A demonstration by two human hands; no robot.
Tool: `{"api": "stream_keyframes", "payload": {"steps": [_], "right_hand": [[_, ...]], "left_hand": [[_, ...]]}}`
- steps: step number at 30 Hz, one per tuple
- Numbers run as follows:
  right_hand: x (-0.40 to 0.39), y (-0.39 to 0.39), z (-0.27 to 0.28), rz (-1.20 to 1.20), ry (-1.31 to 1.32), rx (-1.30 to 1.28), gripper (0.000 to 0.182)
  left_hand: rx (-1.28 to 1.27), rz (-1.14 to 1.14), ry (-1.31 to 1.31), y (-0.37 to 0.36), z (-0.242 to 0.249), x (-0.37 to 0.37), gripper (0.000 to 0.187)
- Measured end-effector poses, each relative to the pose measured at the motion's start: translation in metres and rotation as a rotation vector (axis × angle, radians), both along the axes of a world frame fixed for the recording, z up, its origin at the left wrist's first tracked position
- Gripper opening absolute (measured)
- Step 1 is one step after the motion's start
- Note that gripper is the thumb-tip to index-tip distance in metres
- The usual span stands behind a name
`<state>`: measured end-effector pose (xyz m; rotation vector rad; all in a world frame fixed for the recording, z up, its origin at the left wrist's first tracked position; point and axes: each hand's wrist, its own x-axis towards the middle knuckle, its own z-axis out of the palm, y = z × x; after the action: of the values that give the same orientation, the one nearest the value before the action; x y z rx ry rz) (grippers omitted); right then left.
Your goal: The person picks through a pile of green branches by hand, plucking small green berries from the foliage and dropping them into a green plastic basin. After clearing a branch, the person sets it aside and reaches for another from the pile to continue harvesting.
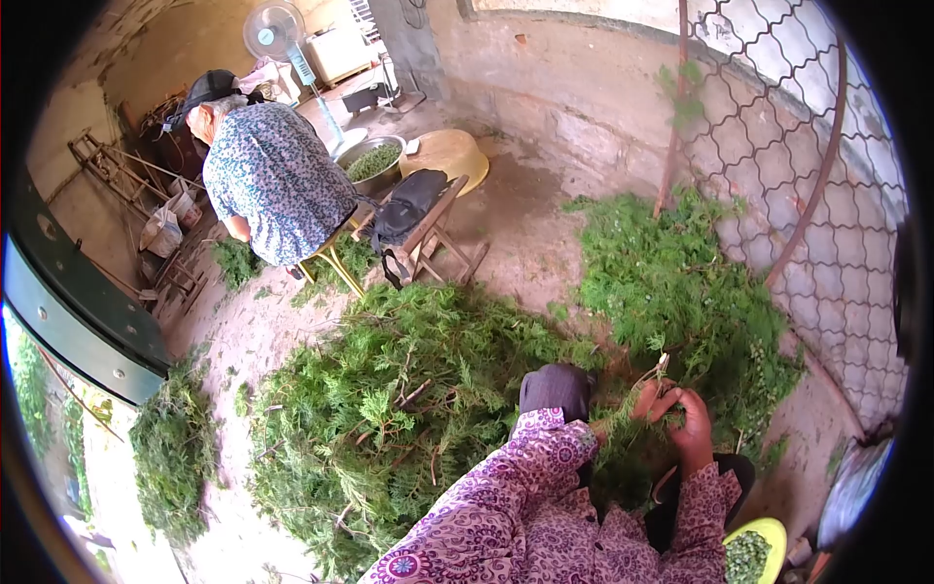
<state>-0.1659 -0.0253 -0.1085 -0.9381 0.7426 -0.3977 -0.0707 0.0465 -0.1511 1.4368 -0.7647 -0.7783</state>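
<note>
My left hand (654,400) is closed around a leafy evergreen branch, its pale cut end (664,361) sticking up above the fingers. Right beside it, my right hand (693,434) is closed with its fingertips pinching the same branch's greenery; what lies between the fingertips is partly hidden. Below both hands, more green sprigs (623,472) hang over my lap. A yellow bowl (775,535) stands at the lower right, holding small green berries (745,559).
A large pile of evergreen branches (389,389) lies to my left, another heap (671,273) ahead by the wire mesh (788,127). A person (277,175) sits bent forward near a metal basin (394,173), a yellow tub (477,161), a stool with a black bag (409,204) and a fan (275,31).
</note>
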Motion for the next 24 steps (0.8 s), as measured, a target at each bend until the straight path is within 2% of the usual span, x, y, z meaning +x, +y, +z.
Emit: {"api": "stream_keyframes", "payload": {"steps": [2,6,8,12,14,17,20,22,24], "right_hand": [[0.000,0.001,0.003,-0.011,0.015,0.013,0.009],[0.000,-0.001,0.001,0.008,0.029,0.000,0.009],[0.000,-0.002,-0.001,0.012,0.033,-0.008,0.009],[0.000,-0.002,-0.001,0.016,0.023,0.005,0.009],[0.000,-0.002,-0.001,0.014,0.021,0.015,0.009],[0.000,-0.001,-0.001,0.016,-0.006,-0.027,0.009],[-0.001,-0.002,-0.006,0.026,-0.012,-0.048,0.009],[-0.002,-0.004,-0.013,0.067,-0.030,-0.180,0.010],[-0.003,-0.004,-0.011,0.058,-0.019,-0.143,0.011]], "left_hand": [[-0.054,0.000,0.092,0.000,0.002,-0.001,0.031],[-0.055,-0.024,0.102,-0.005,-0.008,0.001,0.031],[-0.003,-0.018,0.014,-0.008,-0.013,0.001,0.031],[-0.027,-0.001,0.110,-0.007,-0.010,-0.001,0.032],[0.070,0.004,-0.002,-0.002,0.008,0.001,0.034],[0.105,0.007,-0.147,-0.001,0.009,0.003,0.037],[0.178,0.019,-0.179,0.000,0.010,0.002,0.038],[0.210,0.025,-0.192,0.000,0.011,0.000,0.038],[0.232,0.028,-0.198,0.000,0.011,0.002,0.038]]}}
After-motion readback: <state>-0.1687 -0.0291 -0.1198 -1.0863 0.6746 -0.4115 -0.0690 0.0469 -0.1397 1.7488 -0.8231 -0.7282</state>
